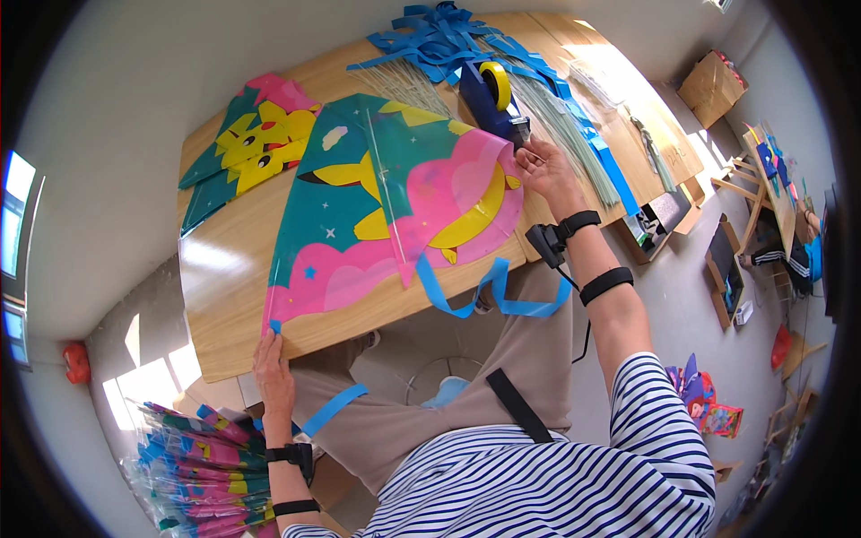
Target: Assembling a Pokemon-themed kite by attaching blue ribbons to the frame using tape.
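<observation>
A thin plastic kite [354,242], printed teal and pink with a yellow cartoon figure, lies across the near part of the table. At its lower left corner, beside a scrap of blue ribbon, my left hand [273,372] is closed on the kite's edge. My right hand [547,172] is raised at the cutter end of a dark blue tape dispenser [487,100] holding a yellow roll [496,85]. Its fingers are curled, close to the kite's lifted right edge; what they pinch is too small to make out. A blue ribbon [448,305] dangles from the kite over the table's front edge.
Folded kites [260,143] lie at the table's left. Blue ribbons [430,40] and thin pale rods [574,134] cover the back. Kites are piled [202,466] at lower left. Open boxes [659,224] stand right, with another person [789,260] beyond.
</observation>
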`<state>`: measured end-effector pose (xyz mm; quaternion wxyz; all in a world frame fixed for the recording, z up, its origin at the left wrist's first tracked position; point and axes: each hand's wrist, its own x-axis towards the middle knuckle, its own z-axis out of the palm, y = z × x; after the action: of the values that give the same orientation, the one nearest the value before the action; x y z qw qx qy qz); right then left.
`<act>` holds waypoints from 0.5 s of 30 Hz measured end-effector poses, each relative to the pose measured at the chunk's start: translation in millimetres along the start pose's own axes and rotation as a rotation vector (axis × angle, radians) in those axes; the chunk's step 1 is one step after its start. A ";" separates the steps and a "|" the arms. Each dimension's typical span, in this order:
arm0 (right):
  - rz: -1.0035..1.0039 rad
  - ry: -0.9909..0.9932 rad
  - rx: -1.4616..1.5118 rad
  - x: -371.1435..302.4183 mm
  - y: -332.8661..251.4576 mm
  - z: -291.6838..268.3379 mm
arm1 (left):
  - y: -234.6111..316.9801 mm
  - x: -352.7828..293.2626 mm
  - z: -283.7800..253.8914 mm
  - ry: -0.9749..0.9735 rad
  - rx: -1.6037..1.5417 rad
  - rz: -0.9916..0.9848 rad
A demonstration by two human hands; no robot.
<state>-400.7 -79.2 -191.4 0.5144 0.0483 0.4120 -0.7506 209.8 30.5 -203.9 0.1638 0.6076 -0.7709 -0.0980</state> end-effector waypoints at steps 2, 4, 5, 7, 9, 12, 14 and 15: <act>0.007 -0.017 -0.031 0.7 -0.6 3.5 | -3.7 -0.3 1.6 0.001 -0.004 -0.001; 0.006 -0.008 -0.053 3.3 0.1 4.7 | -2.6 0.5 1.7 0.003 -0.006 0.003; 0.001 0.008 -0.061 4.7 0.5 5.3 | -2.2 1.1 1.9 0.003 -0.008 0.005; -0.021 0.034 -0.071 10.3 1.8 4.0 | -1.9 1.9 2.5 0.004 -0.001 0.016; -0.048 0.049 -0.077 13.0 6.5 7.9 | -3.3 0.7 3.0 0.000 0.005 0.013; -0.169 0.154 -0.326 11.6 8.6 19.1 | -5.9 -2.1 2.6 -0.008 0.013 -0.006; -0.250 0.277 -0.554 27.8 5.4 19.8 | -3.2 -1.3 1.2 -0.007 0.014 -0.008; -0.295 0.336 -0.667 37.3 3.3 16.7 | -2.9 0.7 0.9 -0.004 0.013 -0.002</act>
<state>-409.5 -118.1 -200.9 0.3139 -0.0588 0.7140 -0.6231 211.9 29.0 -205.6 0.1582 0.6093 -0.7712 -0.0946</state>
